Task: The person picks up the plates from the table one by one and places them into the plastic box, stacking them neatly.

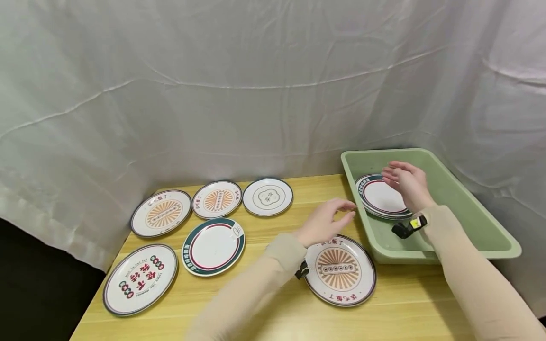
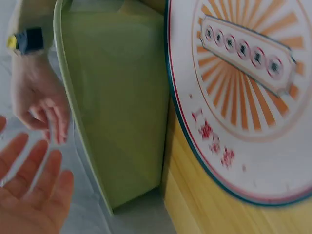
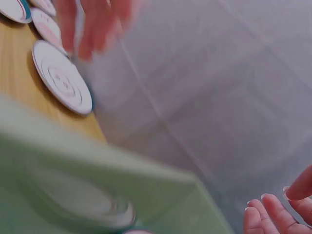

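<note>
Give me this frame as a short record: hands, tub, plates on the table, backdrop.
left hand: holds nothing; near the tub's left rim
left hand position
right hand: holds nothing; over the tub
tub: green, with stacked plates inside at its left; exact number unclear
table: wood-patterned, six plates
back row: two sunburst plates, one flower-outline plate
front left: red-lettered plate
middle: green-rimmed plate
beside tub: third sunburst plate
backdrop: grey cloth
</note>
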`<state>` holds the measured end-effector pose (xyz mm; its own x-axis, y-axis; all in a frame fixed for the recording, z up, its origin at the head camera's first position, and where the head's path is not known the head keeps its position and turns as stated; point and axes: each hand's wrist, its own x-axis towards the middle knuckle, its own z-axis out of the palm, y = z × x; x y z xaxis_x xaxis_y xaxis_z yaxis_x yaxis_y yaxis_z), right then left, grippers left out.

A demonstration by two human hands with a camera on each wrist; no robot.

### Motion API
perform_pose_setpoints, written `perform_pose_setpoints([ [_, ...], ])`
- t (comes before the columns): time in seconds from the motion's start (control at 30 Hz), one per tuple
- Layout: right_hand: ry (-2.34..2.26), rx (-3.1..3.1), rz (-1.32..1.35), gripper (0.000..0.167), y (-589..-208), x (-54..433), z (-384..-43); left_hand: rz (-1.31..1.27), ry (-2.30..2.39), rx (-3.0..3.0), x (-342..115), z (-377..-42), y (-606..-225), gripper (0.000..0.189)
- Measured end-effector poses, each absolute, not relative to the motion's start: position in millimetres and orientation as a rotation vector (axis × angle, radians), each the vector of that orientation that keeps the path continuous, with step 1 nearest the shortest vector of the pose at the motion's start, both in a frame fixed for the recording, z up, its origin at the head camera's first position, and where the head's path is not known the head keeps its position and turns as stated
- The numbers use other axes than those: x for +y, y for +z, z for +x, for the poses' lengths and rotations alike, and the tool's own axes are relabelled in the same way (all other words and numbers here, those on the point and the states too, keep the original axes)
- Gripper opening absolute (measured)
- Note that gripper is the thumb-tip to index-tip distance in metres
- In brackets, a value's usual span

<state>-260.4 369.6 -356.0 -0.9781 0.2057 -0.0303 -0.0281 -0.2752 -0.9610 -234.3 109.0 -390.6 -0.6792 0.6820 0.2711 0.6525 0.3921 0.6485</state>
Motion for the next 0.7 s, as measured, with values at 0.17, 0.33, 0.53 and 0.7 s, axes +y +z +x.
perform_pose_setpoints([
  [0.17,2.332,-1.84,0.006,0.021,-345.2,346.3,-240.0,1.056,1.192,2.621,88.7,-236.1,-389.4,0.042],
  [0.33,2.11,-1.976,0.201,0.024,-345.9,321.5,-224.0,0.808,1.225,2.588,71.4,-242.2,-401.2,0.049],
  [0.53,1.638,-2.243,0.249,0.026,-351.5,293.8,-207.3,0.591,1.081,2.608,54.2,-245.5,-415.0,0.058],
  [0.7,1.578,-2.261,0.318,0.028,-357.7,275.4,-196.4,0.541,0.967,2.584,45.7,-246.7,-425.8,0.061],
])
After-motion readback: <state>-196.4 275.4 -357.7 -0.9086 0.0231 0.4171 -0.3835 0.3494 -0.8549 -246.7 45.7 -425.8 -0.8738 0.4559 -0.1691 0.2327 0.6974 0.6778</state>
